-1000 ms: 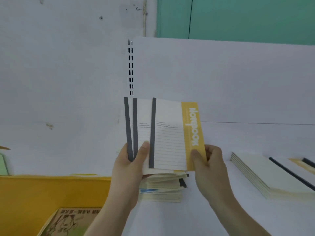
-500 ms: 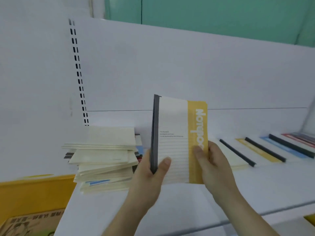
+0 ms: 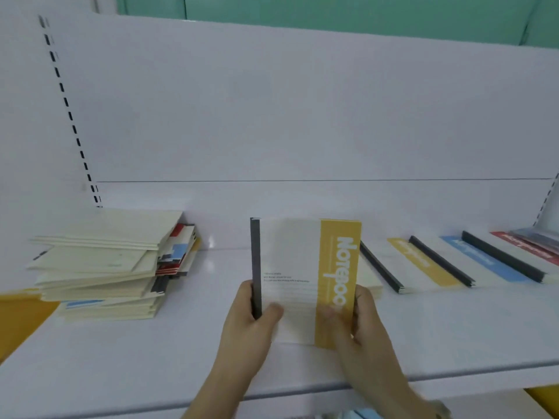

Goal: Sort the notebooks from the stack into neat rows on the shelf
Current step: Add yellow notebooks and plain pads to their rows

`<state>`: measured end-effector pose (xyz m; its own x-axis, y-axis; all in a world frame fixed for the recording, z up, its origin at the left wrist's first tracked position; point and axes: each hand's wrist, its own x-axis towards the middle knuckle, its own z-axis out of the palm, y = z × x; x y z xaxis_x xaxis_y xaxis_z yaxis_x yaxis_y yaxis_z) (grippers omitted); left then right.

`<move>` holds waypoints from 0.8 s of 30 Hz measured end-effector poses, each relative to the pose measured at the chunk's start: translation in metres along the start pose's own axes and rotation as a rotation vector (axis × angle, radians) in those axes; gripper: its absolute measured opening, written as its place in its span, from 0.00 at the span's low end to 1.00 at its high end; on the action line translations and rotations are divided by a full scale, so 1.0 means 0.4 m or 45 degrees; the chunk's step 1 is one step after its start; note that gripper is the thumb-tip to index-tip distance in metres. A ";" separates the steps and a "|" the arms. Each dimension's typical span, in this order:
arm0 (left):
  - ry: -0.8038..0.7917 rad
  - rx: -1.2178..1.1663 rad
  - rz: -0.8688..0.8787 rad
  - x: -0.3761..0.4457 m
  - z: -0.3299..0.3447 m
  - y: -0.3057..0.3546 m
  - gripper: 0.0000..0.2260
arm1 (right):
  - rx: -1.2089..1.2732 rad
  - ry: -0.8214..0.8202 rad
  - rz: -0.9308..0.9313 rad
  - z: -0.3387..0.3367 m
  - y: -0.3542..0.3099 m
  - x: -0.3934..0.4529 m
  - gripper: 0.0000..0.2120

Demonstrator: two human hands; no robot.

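Head view shows you holding a yellow notebook (image 3: 305, 279) upright over the shelf (image 3: 151, 358), both hands clamped on its lower edges: your left hand (image 3: 248, 325) grips the dark spine side, thumb across the cover, and your right hand (image 3: 360, 322) pinches the yellow band side. It looks thicker than a single book, though how many you hold I cannot tell.

The stack (image 3: 109, 267) sits askew at the left of the shelf, well apart from your hands. To the right lies a row (image 3: 453, 264) of flat notebooks, each overlapping the next, showing yellow, blue and red bands with dark spines.

The step in hand seems to be placing this one with its colour. Lower it flat near the yellow-banded notebook just behind your right hand, spine angled like the others. Keep both hands on until the edges square with its neighbour, then slide it in rather than dropping it, so the row underneath does not shift. Watch the shelf's front edge.
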<state>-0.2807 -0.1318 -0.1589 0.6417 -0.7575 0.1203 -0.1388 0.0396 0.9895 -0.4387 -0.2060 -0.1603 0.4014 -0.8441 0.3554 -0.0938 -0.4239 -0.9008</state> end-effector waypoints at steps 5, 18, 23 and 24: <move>0.088 0.022 -0.066 -0.023 0.027 0.007 0.10 | 0.180 0.017 0.070 -0.012 0.010 0.017 0.08; -0.058 0.244 0.081 -0.025 0.019 0.009 0.07 | -0.096 -0.211 0.114 -0.036 0.024 0.025 0.05; -0.044 0.313 0.233 -0.010 0.024 -0.007 0.06 | -0.335 -0.232 0.025 -0.080 0.004 0.023 0.04; -0.038 0.302 0.259 -0.010 0.036 -0.003 0.06 | -0.357 -0.197 0.002 -0.096 0.000 0.021 0.04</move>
<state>-0.2939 -0.1384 -0.1617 0.5608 -0.7685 0.3082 -0.4365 0.0419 0.8987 -0.4702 -0.2255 -0.1480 0.5328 -0.7941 0.2924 -0.3334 -0.5146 -0.7899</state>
